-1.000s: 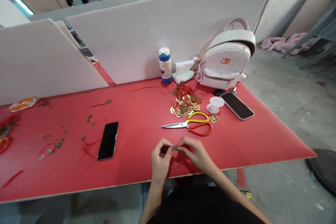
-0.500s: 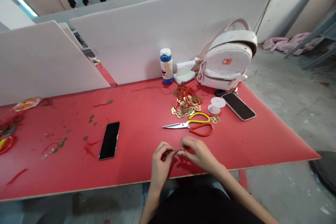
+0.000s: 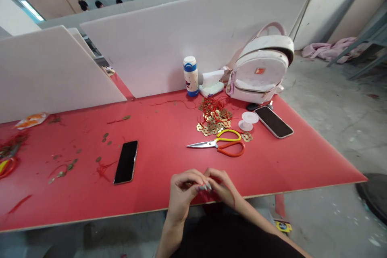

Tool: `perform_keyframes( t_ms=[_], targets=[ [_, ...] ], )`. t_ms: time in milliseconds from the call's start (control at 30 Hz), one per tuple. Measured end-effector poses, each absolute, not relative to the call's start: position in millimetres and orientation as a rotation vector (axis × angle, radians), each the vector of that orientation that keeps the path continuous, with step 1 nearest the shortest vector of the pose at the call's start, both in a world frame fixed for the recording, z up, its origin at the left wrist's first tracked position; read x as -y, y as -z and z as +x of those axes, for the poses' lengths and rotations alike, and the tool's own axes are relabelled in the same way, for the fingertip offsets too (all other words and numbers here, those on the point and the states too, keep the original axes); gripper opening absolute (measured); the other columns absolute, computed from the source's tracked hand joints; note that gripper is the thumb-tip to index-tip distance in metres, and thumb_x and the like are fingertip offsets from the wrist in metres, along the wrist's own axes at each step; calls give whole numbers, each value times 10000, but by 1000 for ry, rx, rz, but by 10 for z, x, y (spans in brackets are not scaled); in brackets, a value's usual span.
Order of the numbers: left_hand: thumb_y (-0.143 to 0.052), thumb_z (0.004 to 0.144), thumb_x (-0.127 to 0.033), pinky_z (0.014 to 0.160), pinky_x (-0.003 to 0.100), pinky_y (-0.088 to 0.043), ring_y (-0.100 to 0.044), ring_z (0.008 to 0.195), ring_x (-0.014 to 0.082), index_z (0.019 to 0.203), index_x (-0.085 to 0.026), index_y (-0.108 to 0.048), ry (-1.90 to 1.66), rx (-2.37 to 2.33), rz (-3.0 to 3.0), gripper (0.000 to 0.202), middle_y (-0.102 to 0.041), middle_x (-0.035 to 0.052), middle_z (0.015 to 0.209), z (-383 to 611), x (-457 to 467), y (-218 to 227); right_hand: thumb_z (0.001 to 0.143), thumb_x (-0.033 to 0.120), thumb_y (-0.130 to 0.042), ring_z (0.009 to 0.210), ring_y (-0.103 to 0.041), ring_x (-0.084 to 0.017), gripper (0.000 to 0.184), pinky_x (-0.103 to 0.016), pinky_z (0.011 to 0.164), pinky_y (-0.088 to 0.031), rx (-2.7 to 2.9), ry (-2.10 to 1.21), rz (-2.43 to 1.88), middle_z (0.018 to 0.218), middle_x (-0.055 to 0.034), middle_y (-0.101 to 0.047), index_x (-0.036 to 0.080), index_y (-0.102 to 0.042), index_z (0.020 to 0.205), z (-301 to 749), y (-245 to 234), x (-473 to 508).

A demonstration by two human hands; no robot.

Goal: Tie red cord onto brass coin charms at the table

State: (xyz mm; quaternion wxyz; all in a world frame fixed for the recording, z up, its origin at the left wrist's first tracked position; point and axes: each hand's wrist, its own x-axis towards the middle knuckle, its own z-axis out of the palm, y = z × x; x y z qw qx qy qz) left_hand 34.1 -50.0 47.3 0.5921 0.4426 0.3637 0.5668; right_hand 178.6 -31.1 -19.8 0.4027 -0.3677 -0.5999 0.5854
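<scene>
Close together at the table's front edge, my left hand [image 3: 183,191] and my right hand [image 3: 223,187] meet fingertip to fingertip. Both are closed in a pinch on a thin red cord [image 3: 233,198], part of which loops over the back of my right hand. Something brownish shows dimly under my left fingers, too hidden to name. Just beyond my hands lie scissors [image 3: 216,144] with one yellow and one orange handle, blades pointing left. Behind them is a pile of brass-coloured coins [image 3: 214,123] tangled with red cord.
On the red table [image 3: 163,129] are a dark phone [image 3: 126,162], a second phone [image 3: 274,122], a white spool [image 3: 248,121], a bottle [image 3: 191,76] and a white backpack [image 3: 260,70]. Loose coins [image 3: 70,166] lie at left. White panels [image 3: 151,52] stand along the back.
My hands have come closer together and moved slightly nearer to me. The red cord now lies over the back of my right hand. The scissors and coins stay put.
</scene>
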Motion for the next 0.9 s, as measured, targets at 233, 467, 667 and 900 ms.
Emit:
perform_keyframes(
  t_ms=[233, 467, 667, 900],
  targets=[
    [-703, 766, -223, 641, 235, -502, -656, 689, 169, 708, -164, -733, -1359, -1432, 1210, 88, -714, 45, 721, 419, 237, -354, 1003, 276, -316, 567, -442, -122, 287, -230, 566, -352, 1981, -1114, -839, 666, -1, -519, 205, -454, 761, 1739, 29, 443],
    [-699, 746, -304, 707, 290, -531, -688, 728, 207, 746, -148, -739, -1379, -1547, 1030, 161, -751, 84, 756, 341, 169, -136, 1015, 275, -300, 588, -403, -136, 328, -241, 559, -344, 1973, -996, -774, 656, -6, -496, 212, -412, 714, 1782, -104, 368],
    [-702, 755, -311, 679, 266, -517, -667, 710, 188, 743, -156, -722, -1401, -1583, 1044, 156, -733, 63, 735, 295, 232, -106, 1029, 324, -350, 600, -481, -143, 364, -245, 579, -371, 2041, -1002, -748, 658, -22, -555, 202, -497, 720, 1883, -126, 360],
    [-609, 856, -234, 682, 240, -483, -632, 715, 156, 770, -182, -694, -1301, -1711, 1604, 131, -683, 35, 765, 415, 328, -125, 1025, 346, -407, 813, -628, -183, 295, -283, 759, -490, 1614, -1151, -822, 849, -61, -651, 207, -571, 823, 1949, -162, 266]
  ],
)
